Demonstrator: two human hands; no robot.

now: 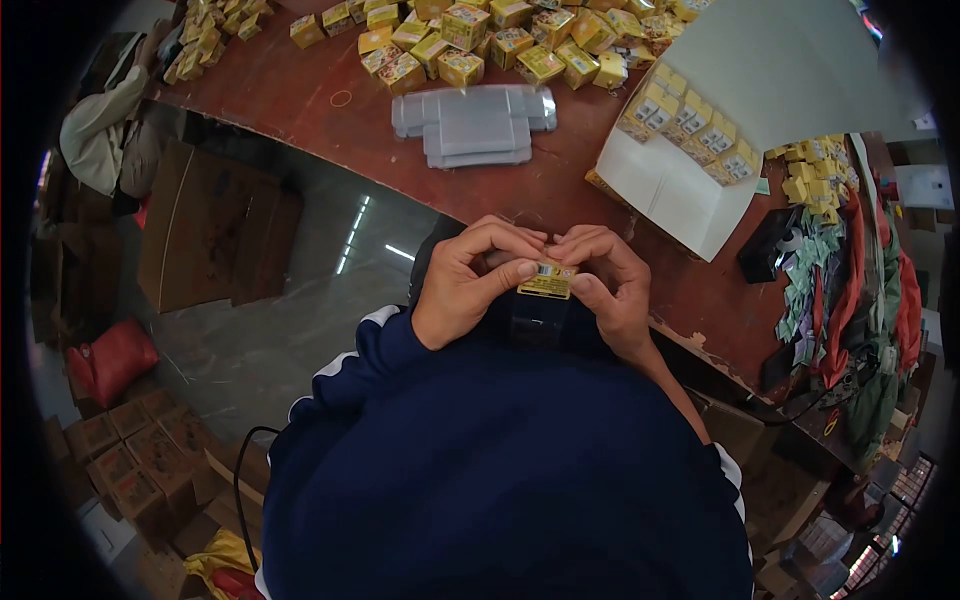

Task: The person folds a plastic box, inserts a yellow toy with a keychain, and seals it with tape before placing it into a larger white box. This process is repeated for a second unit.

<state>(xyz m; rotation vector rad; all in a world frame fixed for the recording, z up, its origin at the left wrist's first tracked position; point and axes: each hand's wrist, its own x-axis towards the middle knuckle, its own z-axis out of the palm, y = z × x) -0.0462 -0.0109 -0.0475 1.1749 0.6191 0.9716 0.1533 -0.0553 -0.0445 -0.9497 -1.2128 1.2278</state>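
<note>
Both my hands meet close to my chest, just off the near edge of a reddish-brown table. Between them sits a small yellow box. My left hand pinches its left side with thumb and curled fingers. My right hand grips its right side, thumb under the box. Part of the box is hidden behind my fingers.
Several small yellow boxes are heaped at the table's far side. A stack of clear flat plastic pieces lies mid-table. An open white carton holds rows of yellow boxes at right. Brown cardboard boxes stand on the floor at left.
</note>
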